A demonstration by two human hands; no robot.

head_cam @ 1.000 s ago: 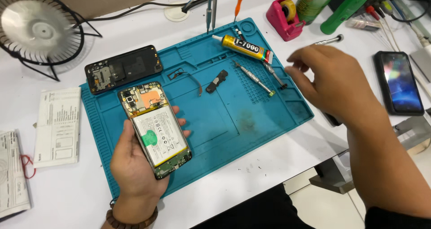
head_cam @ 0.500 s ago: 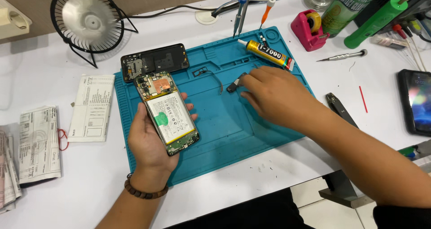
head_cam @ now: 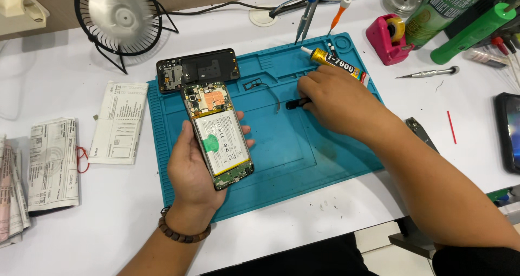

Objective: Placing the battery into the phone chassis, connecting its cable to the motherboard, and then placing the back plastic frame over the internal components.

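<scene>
Teal mat (head_cam: 336, 162): my left hand (head_cam: 192, 170) clasps phone (head_cam: 219, 130); right hand (head_cam: 338, 100) pinching black part (head_cam: 292, 104) at 1 o'clock. Next needs lifting, aligning.

Left hand (head_cam: 189, 170) holds opened phone (head_cam: 218, 128); right hand (head_cam: 338, 100) touches small black part (head_cam: 292, 104) (on blue mat (head_cam: 281, 157)).

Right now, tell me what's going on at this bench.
A person is working on an opened phone over a teal mat. The left hand holds the phone face down, back cover off, with the battery and board showing. The right hand reaches onto the mat and touches a small black part. A glue tube lies just beyond that hand. A black back cover rests at the mat's far left corner, near a small fan.
</scene>
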